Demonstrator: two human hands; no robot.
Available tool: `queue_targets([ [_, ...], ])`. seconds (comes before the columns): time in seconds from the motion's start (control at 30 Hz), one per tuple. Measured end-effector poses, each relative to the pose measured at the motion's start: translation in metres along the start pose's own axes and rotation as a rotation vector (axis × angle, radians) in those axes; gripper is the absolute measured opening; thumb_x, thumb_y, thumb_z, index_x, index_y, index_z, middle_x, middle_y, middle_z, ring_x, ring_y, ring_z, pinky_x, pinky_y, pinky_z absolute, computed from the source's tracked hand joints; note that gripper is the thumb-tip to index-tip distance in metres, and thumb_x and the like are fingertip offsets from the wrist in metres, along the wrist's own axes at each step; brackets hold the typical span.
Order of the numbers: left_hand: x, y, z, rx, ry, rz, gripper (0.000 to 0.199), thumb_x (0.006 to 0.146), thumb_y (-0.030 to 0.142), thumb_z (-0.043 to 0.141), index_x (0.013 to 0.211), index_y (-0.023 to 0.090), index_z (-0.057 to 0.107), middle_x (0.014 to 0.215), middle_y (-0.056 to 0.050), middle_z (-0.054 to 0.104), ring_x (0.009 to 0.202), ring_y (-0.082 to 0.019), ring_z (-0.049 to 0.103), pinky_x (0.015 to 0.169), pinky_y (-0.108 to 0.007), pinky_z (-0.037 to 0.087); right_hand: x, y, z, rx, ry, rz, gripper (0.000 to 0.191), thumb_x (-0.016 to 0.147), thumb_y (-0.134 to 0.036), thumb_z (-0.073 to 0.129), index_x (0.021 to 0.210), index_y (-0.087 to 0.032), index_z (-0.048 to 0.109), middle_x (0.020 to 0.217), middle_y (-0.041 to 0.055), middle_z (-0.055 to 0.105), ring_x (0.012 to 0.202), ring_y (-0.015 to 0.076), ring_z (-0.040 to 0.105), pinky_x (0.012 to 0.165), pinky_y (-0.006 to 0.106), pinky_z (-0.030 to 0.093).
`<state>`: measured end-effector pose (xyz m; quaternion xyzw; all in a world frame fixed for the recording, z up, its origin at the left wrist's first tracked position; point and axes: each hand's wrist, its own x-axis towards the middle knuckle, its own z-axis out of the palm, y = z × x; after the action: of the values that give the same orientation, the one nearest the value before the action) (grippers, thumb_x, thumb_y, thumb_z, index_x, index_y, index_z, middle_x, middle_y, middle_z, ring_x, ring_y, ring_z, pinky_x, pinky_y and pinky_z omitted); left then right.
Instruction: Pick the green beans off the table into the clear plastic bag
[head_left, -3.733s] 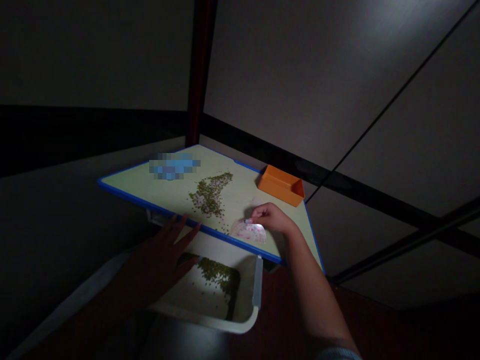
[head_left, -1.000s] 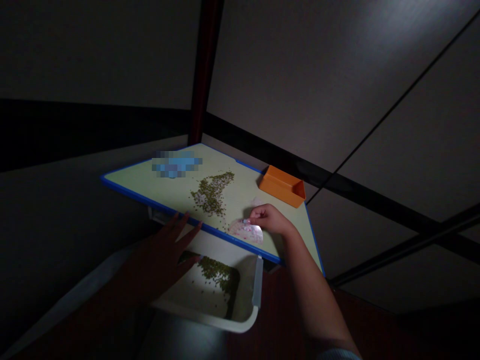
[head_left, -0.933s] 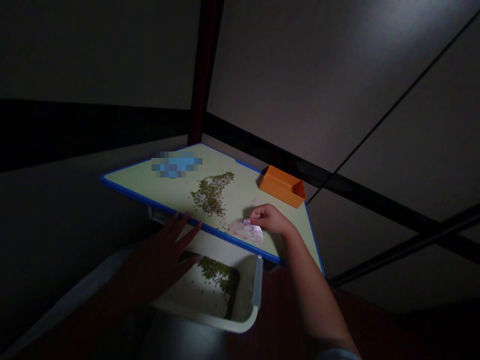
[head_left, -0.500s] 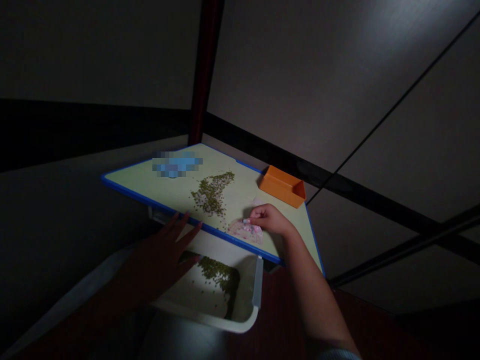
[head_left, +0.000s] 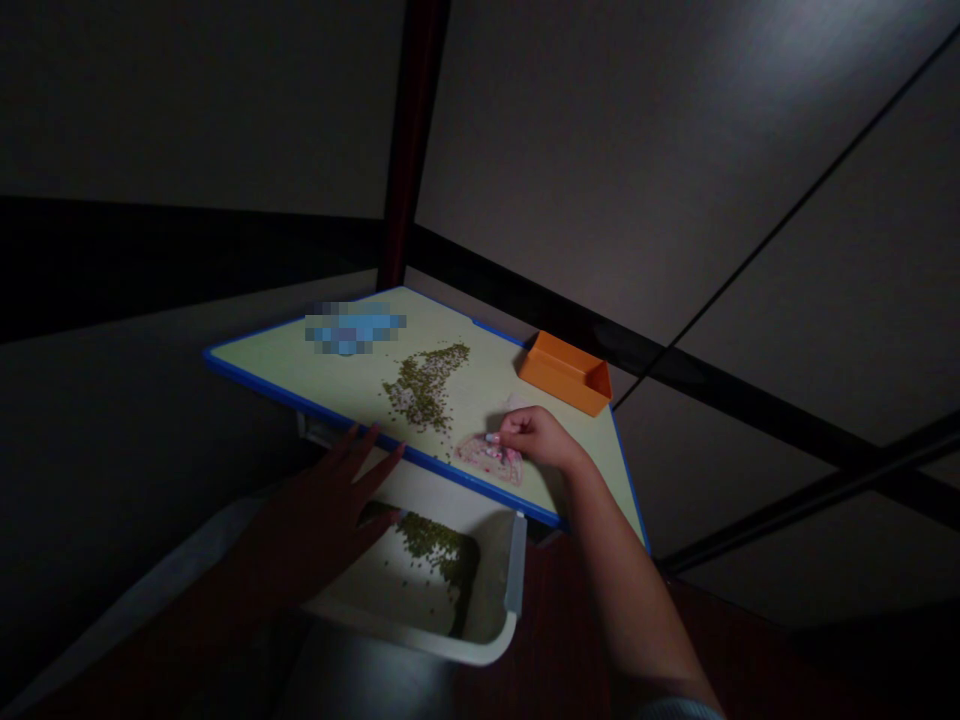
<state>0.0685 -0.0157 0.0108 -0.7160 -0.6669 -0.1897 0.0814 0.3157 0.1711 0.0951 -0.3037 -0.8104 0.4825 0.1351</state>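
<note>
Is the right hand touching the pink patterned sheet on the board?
Touching. The head view shows the right hand with its fingertips resting on the upper edge of the pink patterned sheet.

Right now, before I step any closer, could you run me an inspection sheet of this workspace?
Surface: pale green board with a blue edge.
Job's things: small green beans in a loose strip on the board, more in a white tray below it.
Clutter: orange tray; blurred blue item.
Hands: right hand on a pink-patterned sheet; left hand open at the board's near edge.
Cables: nothing seen.
Surroundings: dark red post; grey panels.
</note>
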Motion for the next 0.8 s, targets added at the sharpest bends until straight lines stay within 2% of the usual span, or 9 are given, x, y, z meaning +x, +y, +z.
queue_targets([
  [0.37, 0.0000, 0.0011, -0.0028, -0.031, 0.045, 0.021, 0.069, 0.086, 0.064, 0.042, 0.143, 0.025, 0.046, 0.155, -0.013, 0.039, 0.142, -0.037, 0.035, 0.103, -0.056, 0.045, 0.0041, 0.0010, 0.0047, 0.032, -0.024, -0.008, 0.051, 0.065, -0.062, 0.076, 0.058, -0.015, 0.057, 0.048, -0.0018, 0.056, 0.044, 0.0077, 0.043, 0.047, 0.022, 0.032],
  [0.63, 0.0018, 0.0014, -0.0024, 0.003, -0.047, -0.022, 0.069, 0.086, 0.063, 0.042, 0.143, 0.025, 0.044, 0.156, -0.015, 0.035, 0.144, -0.037, 0.031, 0.101, -0.054, 0.047, 0.0052, 0.0003, 0.0075, 0.022, 0.009, -0.027, 0.050, 0.068, -0.062, 0.074, 0.058, -0.016, 0.056, 0.047, -0.0037, 0.050, 0.044, 0.0077, 0.041, 0.046, 0.022, 0.031],
  [0.8, 0.0016, 0.0017, -0.0031, 0.008, -0.042, -0.027, 0.069, 0.086, 0.063, 0.042, 0.144, 0.025, 0.044, 0.157, -0.016, 0.034, 0.145, -0.036, 0.030, 0.103, -0.054, 0.045, 0.0056, 0.0006, 0.0086, 0.016, 0.013, -0.021, 0.049, 0.068, -0.060, 0.074, 0.058, -0.015, 0.057, 0.047, -0.0028, 0.052, 0.044, 0.0072, 0.040, 0.046, 0.022, 0.030],
])
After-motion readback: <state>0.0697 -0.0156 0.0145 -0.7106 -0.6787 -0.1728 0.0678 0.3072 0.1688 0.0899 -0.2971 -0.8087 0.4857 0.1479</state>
